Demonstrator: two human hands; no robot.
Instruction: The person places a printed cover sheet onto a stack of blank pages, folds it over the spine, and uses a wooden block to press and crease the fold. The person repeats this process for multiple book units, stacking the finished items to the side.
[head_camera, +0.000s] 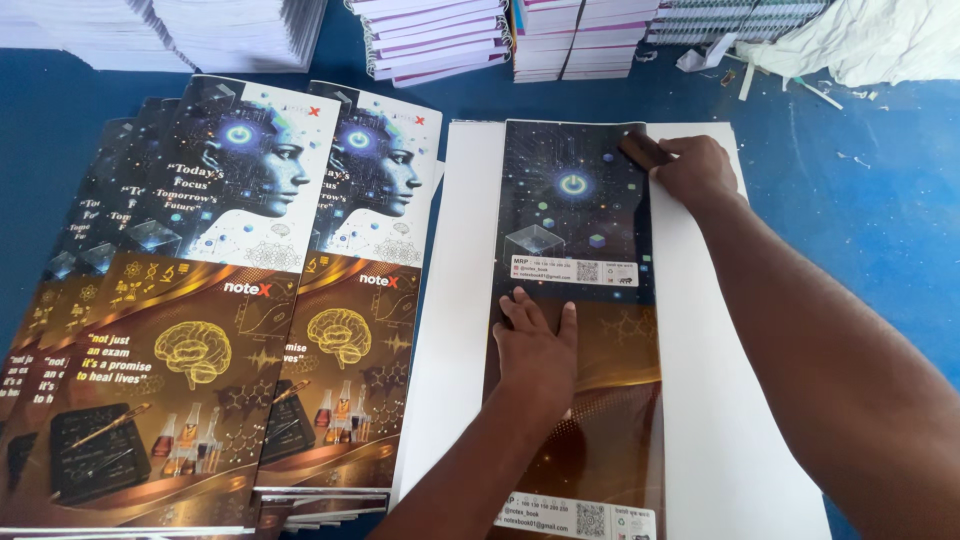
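A long glossy printed cover sheet (580, 230), dark blue above and gold-brown below, lies on a stack of white paper (455, 300) in the middle of the table. My left hand (537, 350) presses flat on the sheet's middle, fingers spread. At the sheet's top right corner my right hand (697, 172) grips a small dark block (643, 150) and holds it against the cover's right edge.
Fanned stacks of printed covers (200, 300) with a face and brain picture lie on the left. Piles of bound books (430, 40) and white pages (160, 30) line the far edge. Crumpled white cloth (860, 40) and paper scraps sit far right on the blue table (860, 220).
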